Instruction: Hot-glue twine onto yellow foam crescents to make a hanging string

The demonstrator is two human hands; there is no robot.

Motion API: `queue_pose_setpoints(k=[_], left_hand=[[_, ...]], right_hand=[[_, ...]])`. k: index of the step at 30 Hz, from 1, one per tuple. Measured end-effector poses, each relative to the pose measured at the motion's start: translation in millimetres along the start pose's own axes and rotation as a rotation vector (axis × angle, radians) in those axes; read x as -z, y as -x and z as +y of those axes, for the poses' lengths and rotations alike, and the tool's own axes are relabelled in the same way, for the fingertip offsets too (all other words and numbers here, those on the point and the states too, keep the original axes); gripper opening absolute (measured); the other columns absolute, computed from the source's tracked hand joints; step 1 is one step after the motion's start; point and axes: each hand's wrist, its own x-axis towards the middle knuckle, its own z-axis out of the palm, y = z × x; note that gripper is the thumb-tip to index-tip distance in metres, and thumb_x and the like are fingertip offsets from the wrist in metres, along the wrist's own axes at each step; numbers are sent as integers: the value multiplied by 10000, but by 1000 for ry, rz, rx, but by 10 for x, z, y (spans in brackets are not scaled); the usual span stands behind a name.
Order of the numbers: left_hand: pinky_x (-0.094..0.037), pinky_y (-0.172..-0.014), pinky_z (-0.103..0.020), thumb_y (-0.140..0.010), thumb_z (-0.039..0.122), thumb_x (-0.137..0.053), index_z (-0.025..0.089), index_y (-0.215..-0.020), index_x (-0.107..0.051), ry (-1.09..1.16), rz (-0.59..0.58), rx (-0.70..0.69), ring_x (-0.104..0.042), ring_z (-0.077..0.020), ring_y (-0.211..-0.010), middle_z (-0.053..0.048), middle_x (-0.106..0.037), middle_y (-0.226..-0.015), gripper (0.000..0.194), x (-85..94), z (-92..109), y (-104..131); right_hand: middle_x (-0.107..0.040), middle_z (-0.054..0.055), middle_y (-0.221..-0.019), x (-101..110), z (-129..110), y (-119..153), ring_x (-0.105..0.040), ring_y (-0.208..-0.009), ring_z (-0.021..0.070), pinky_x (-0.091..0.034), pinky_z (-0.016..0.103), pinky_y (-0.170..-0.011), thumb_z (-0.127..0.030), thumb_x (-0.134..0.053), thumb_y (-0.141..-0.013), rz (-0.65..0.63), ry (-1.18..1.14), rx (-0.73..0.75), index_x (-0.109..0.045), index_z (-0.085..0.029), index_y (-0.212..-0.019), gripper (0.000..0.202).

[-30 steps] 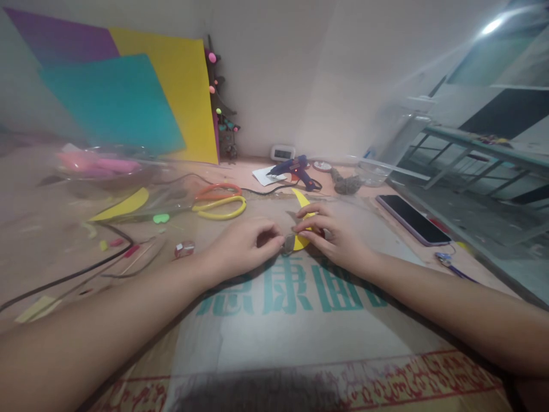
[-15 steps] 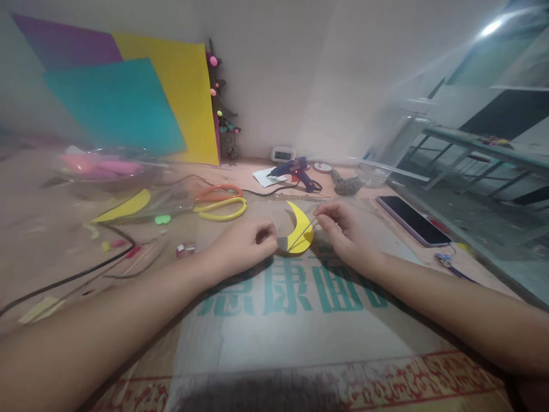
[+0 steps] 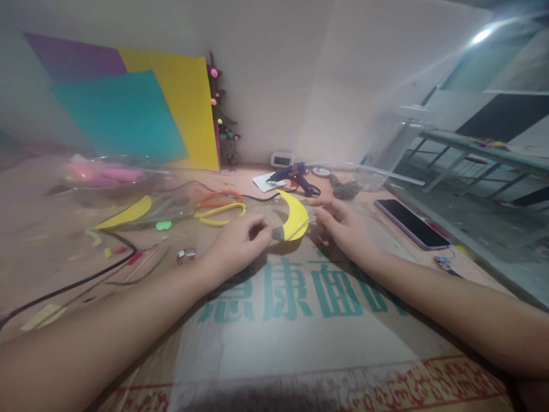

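My left hand (image 3: 245, 240) is closed in a pinch on the lower tip of a yellow crescent-shaped cutout (image 3: 297, 214). A grey band (image 3: 278, 233) covers the crescent beside these fingertips. A thin grey string (image 3: 299, 230) slants across the lower part of the yellow face towards my right hand (image 3: 341, 228). That hand is just right of the crescent, thumb and forefinger drawn together on the string. The crescent is raised over a translucent sheet with green characters (image 3: 285, 289).
Behind my hands are a hot glue gun (image 3: 295, 176), a small white digital clock (image 3: 282, 159) and scissors (image 3: 221, 212). A phone (image 3: 412, 223) lies on the right. At left are another yellow cutout (image 3: 124, 213), a black cable (image 3: 72, 280) and scraps. Coloured sheets (image 3: 120, 114) lean on the wall.
The crescent has been lifted and turned slightly, shifting up and left. My left hand has moved a little with it. The string lies lower across the yellow face.
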Motion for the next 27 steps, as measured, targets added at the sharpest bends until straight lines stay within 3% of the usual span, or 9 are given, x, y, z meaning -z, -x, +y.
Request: queue_pose_setpoints(k=[2,6,10,14,17,20,23,27], left_hand=[[-341,-606,-262,-815,254,-452,181,-698,-507,9,15,-9,-497,-147,-678,18,-524,-684,148,5,7,2],[-350,-601,-260,-814,239,-456,178,-705,-517,-9,-31,-60,-497,-146,-664,15,-532,-681,139,-2,15,13],[-368,-605,-260,-848,276,-470,174,-738,-560,-34,-63,-61,-524,-149,-677,8,-577,-709,176,-14,17,23],[-411,-627,-262,-894,415,-487,192,-989,-652,47,-99,-25,-576,-157,-702,0,-661,-802,293,-31,-7,23],[-454,-763,-275,-883,433,-534,225,-1155,-646,84,-132,-29,-631,-177,-872,-13,-715,-1007,360,-50,-45,17],[-453,-826,-275,-875,401,-558,228,-1069,-690,80,-142,-36,-634,-180,-945,-4,-721,-1062,292,-56,-65,12],[-454,-745,-267,-871,388,-555,215,-976,-707,71,-117,6,-641,-172,-843,4,-734,-945,253,-41,-49,9],[-436,-681,-268,-867,407,-550,199,-934,-707,68,-66,62,-632,-178,-775,-2,-729,-875,269,-16,-28,1]], right_hand=[[-446,-55,-580,1,-12,-3,-431,-488,113,-347,231,-455,-499,-513,-897,-53,-33,-84,-610,-233,-1078,337],[-450,-24,-597,-11,-54,10,-420,-492,112,-331,242,-441,-623,-447,-875,-97,-69,-169,-592,-206,-776,452],[-434,-46,-568,-29,-102,31,-382,-467,99,-304,232,-437,-576,-581,-803,-89,-22,-175,-575,-213,-761,365],[-410,-67,-548,-32,-139,43,-367,-456,87,-301,219,-437,-531,-592,-808,-39,-22,-162,-574,-205,-781,327],[-408,-72,-535,-31,-147,55,-356,-448,80,-300,216,-441,-511,-569,-834,-51,-12,-138,-552,-200,-758,321],[-415,-73,-519,-34,-133,63,-355,-438,85,-309,222,-449,-501,-539,-861,-74,25,-115,-529,-208,-747,315],[-455,-61,-545,-19,-129,43,-413,-461,104,-351,235,-481,-506,-490,-888,-103,91,-68,-533,-214,-784,312],[-613,0,-696,88,-252,-20,-555,-619,150,-407,260,-581,-428,-425,-929,-237,387,74,-594,-206,-855,288]])
